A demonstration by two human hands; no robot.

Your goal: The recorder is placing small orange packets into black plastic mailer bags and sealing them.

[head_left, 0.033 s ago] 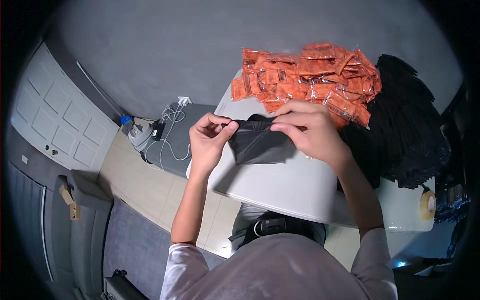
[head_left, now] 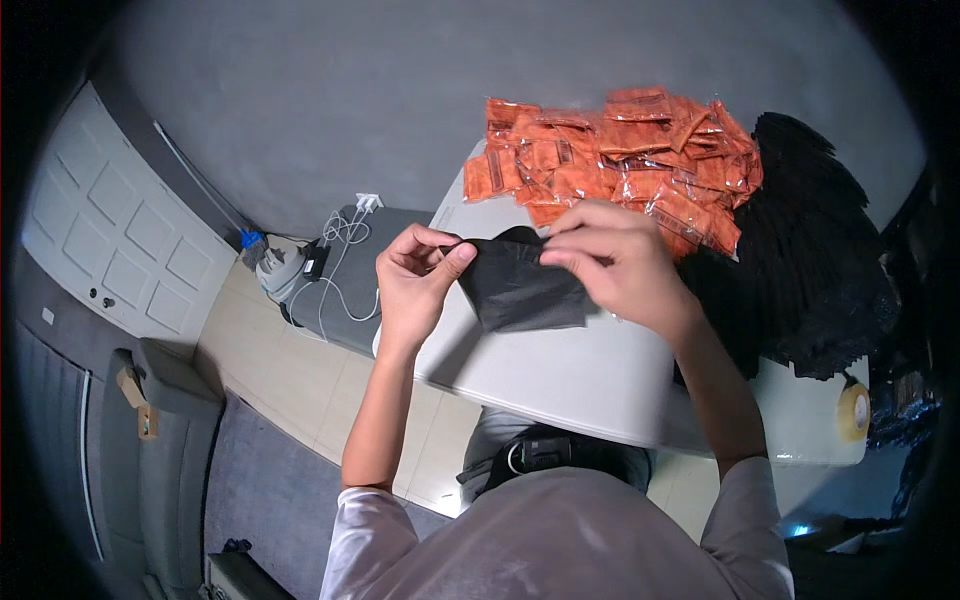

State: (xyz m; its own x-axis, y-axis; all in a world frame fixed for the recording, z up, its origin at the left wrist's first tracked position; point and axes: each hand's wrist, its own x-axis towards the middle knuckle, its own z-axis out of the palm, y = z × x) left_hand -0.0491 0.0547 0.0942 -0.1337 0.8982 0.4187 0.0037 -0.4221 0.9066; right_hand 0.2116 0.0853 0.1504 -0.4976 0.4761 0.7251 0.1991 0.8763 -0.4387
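A small, thin black bag [head_left: 528,290], with its upper edge slightly bowed apart, hangs above the white table [head_left: 540,390]. My left hand [head_left: 415,280] pinches the bag's upper left corner between thumb and forefinger. At the other end of that edge, my right hand [head_left: 625,258] grips it between thumb and fingers, its fingertips partly hidden. Just beyond my hands lies a heap of orange packets [head_left: 610,160] in clear, shiny wrapping. To the right of the heap spreads a large pile of black, thin sheet-like pieces [head_left: 800,250], stacked in overlapping layers.
A roll of tape [head_left: 853,412] sits at the table's right end. Left of the table, a grey bench [head_left: 395,235] carries white cables [head_left: 345,228] and a black adapter [head_left: 316,262]. A grey sofa [head_left: 165,450] and white door [head_left: 130,225] stand farther left.
The black bag's upper edge bulges up a little more between my hands, and its front looks less shiny. Its lower edge has shifted slightly to the right. Both hands have barely moved.
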